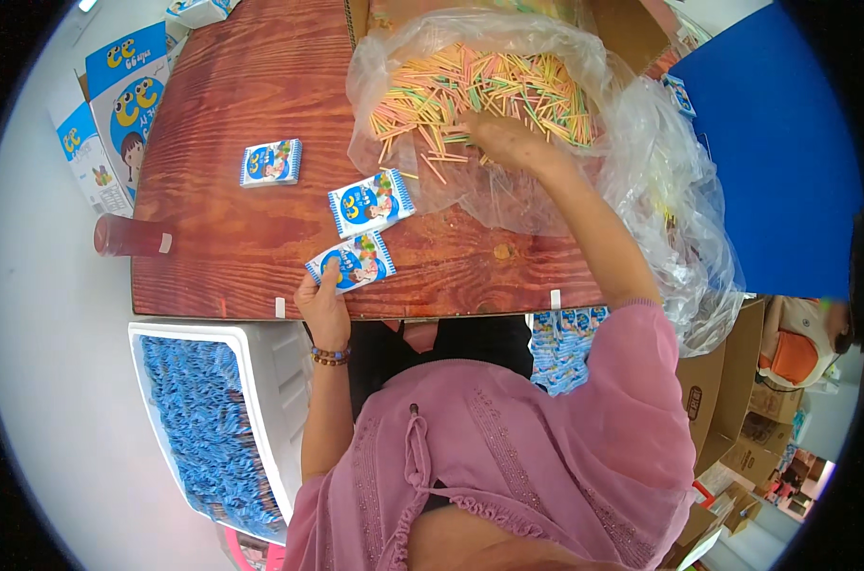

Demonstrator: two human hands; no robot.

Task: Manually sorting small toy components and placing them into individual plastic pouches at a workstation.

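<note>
My left hand (324,303) pinches a small blue-and-white packet (365,263) at the table's near edge, thumb on top. Just above it lies a second packet of the same print (372,203), and the two touch or nearly touch. My right hand (504,141) reaches into a heap of thin pink, yellow and green sticks (508,86) on a clear plastic bag (536,200). Its fingers are drawn together among the sticks; how many they grip is hidden. Farther left rests a small stack of the same packets (270,163).
A white foam box (260,381) full of blue packets stands below the table's left front. Printed cartons (132,119) and a reddish translucent cylinder (132,236) are at the left edge. Bunched clear plastic (675,190) hangs over the right side, beside a blue panel (774,143).
</note>
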